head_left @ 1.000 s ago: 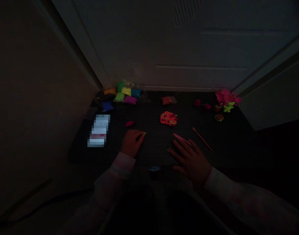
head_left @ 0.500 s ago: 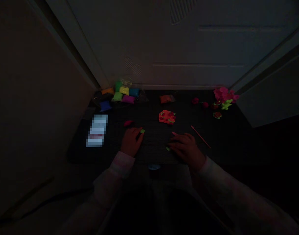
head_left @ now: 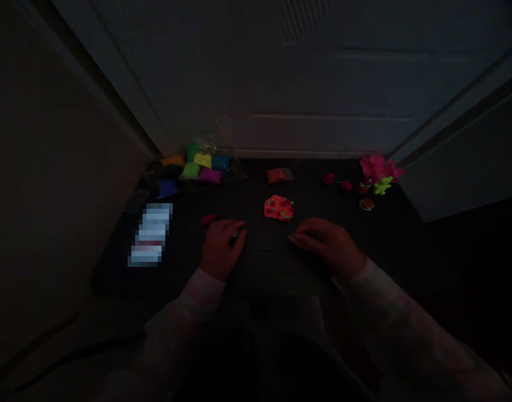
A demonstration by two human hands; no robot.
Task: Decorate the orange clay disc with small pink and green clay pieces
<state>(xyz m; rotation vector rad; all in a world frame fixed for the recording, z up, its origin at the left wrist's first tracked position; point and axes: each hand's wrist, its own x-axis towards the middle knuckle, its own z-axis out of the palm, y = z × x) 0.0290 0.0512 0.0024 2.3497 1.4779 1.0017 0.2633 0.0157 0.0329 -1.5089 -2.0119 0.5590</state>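
Observation:
The light is dim. My left hand rests on the dark table at the left, thumb and forefinger closed around a small green clay piece that is partly hidden. Just beyond its knuckles lies a dark red clay lump. My right hand hovers over or touches the table farther right, its fingertips pinched on a tiny green clay bit. Between and beyond both hands lies a flat orange clay piece dotted with red and green bits.
A lit phone, its screen blurred, lies at the left. Colourful clay packets are heaped at the back left, with an orange packet at back centre. Pink flowers and small red clay pieces are back right, before a white door.
My right hand has lifted and pinched a small green bit that lay by its fingertips. The pink stick beside it no longer shows. My left hand has turned its green piece partly out of sight.

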